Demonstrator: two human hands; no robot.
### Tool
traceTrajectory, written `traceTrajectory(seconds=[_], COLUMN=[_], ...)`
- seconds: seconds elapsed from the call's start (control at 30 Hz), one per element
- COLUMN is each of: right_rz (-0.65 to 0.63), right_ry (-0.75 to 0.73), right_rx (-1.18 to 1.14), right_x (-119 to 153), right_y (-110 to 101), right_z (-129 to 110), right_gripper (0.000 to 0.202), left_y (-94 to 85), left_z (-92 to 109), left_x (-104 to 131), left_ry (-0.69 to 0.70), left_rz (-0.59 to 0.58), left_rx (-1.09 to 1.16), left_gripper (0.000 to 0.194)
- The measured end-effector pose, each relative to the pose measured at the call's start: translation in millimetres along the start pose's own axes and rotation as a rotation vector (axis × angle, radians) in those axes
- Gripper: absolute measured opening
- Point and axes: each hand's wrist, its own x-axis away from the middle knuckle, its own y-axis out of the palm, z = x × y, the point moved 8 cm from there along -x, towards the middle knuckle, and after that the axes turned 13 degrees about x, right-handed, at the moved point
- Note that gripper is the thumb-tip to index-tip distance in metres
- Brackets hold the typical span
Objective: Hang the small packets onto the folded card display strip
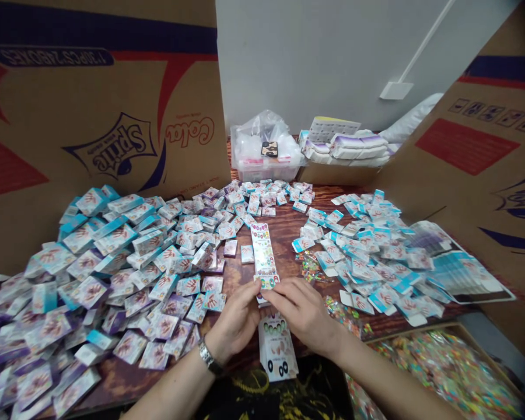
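I have the left hand point(237, 324) and right hand point(304, 315) holding a small sticker card point(269, 282), with a big box pile point(115, 238) left and a smaller box pile point(382, 268) right.

Left carton point(114, 99) reads "Sprite"; "Cola"; "30PCS", "24BOXES"; along its lower edge, apparently "DON'T STAND".

Behind the fingers point(284, 290) of the left hand point(238, 319), a silver link watch band point(209, 356) circles the wrist. Both forearms point(179, 378) are bare. Farther back from the fingers, black clothing point(308, 394) carries curving yellow markings point(252, 390).
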Motion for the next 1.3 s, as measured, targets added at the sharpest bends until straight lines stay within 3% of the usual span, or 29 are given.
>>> traceTrajectory(seconds=[0.1,0.17,0.3,0.47,0.63,0.73,0.87,0.97,1.07,1.13,1.3], right_rz=[-0.102,-0.147,-0.215,-0.249,-0.236,-0.367,-0.509,-0.587,-0.630,-0.617,-0.554], right_ry=[0.163,0.280,0.398,0.391,0.222,0.187,0.351,0.361,0.372,0.389,0.438], right_rx=[-0.239,-0.364,-0.382,-0.388,-0.247,-0.262,-0.043,-0.025,-0.052,-0.090,-0.270], right_x=[0.4,1.5,2.5,8.0,12.5,9.9,6.8,9.0,14.7,16.7,16.9], right_y=[7.8,13.0,21.2,32.0,39.8,52.9,75.0,100.6,120.4,120.9,81.8], right_z=[13.3,22.8,36.2,32.7,25.6,58.1,150.6,191.9,206.0,208.1,194.6], right_gripper=[0.024,0.022,0.018,0.019,0.019,0.018,0.020,0.011,0.006,0.008,0.025], left_y=[-2.2,0.6,6.7,-3.6,-9.4,-9.1,-4.5,-0.1,1.4,0.1,3.3], left_z=[8.5,10.4,11.9,17.1,22.8,22.2,25.6,20.8,17.3,17.2,18.5], left_x=[-1.1,0.2,5.0,6.8,6.2,1.4,-0.9,-0.8,1.1,1.8,-6.5], left_ry=[0.115,0.132,0.166,0.296,0.456,0.440,0.456,0.436,0.443,0.439,0.376], left_rz=[0.034,-0.006,-0.111,-0.052,0.016,0.024,0.035,-0.012,-0.037,-0.033,-0.055], left_rx=[-0.097,-0.165,-0.469,-0.778,-1.031,-1.048,-0.982,-0.971,-1.005,-1.015,-0.971], left_gripper=[0.020,0.023,0.033,0.041,0.035,0.039,0.042,0.031,0.022,0.021,0.031])
